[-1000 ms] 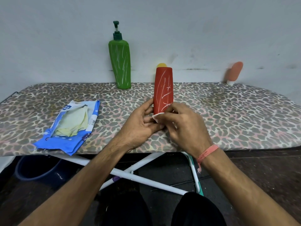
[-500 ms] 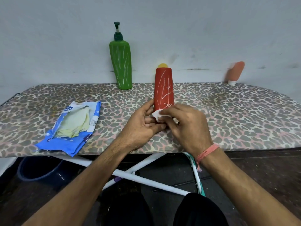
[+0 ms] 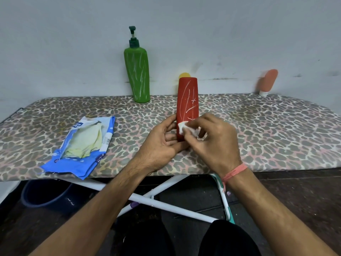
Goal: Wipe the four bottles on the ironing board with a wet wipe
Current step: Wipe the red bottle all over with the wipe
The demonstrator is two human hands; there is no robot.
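Observation:
A red bottle [image 3: 187, 100] with white scribbles stands upright near the middle of the leopard-print ironing board [image 3: 267, 130]. My left hand [image 3: 162, 143] grips its base from the left. My right hand [image 3: 212, 143] pinches a crumpled white wet wipe [image 3: 182, 127] against the bottle's lower front. A green pump bottle [image 3: 137, 74] with white marks stands at the back by the wall. Just behind the red bottle, only the top of a yellow bottle [image 3: 184, 75] shows. A small orange tube bottle [image 3: 268, 81] leans on the wall at the back right.
An open blue wet-wipe pack [image 3: 83, 145] lies on the board's left part near the front edge. Under the board are white crossed legs [image 3: 156, 194] and a dark blue bucket [image 3: 46, 194] on the left. The wall runs right behind the board.
My right hand has brought the wipe up from the bottle's base onto its lower front and shifted slightly right. My left hand stays on the base.

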